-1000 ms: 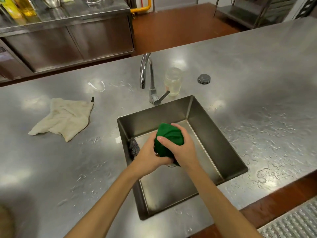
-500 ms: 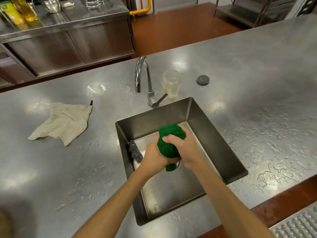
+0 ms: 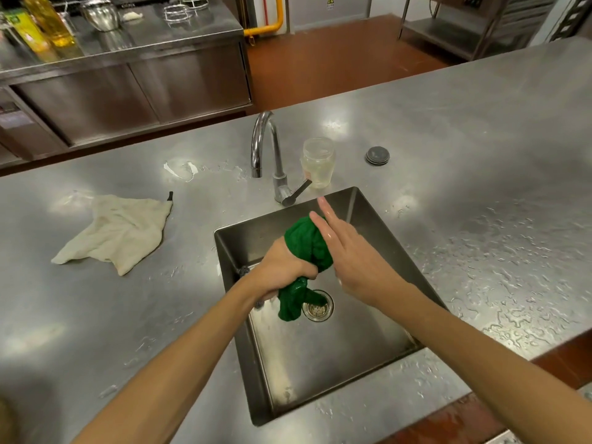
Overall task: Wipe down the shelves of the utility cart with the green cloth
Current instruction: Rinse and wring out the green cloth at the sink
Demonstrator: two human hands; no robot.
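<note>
Wet stainless steel table [image 3: 464, 155], with a square steel sink [image 3: 336, 363] recessed in it. A crumpled beige cloth [image 3: 118, 232] lies on the table at 10 o'clock from the sink. The bunched green cloth [image 3: 309, 245] is held above the basin, its tail hanging to the round drain strainer [image 3: 320, 307]. The left hand [image 3: 282, 267] grips the cloth's waist, fingers curled tight. The right hand [image 3: 355, 261] has straight fingers laid against the bundle's 3 o'clock side and grasps nothing. Curved chrome faucet [image 3: 278, 161] at 11 o'clock, clear jar [image 3: 317, 163] at 12, grey disc [image 3: 377, 155] at 1.
</note>
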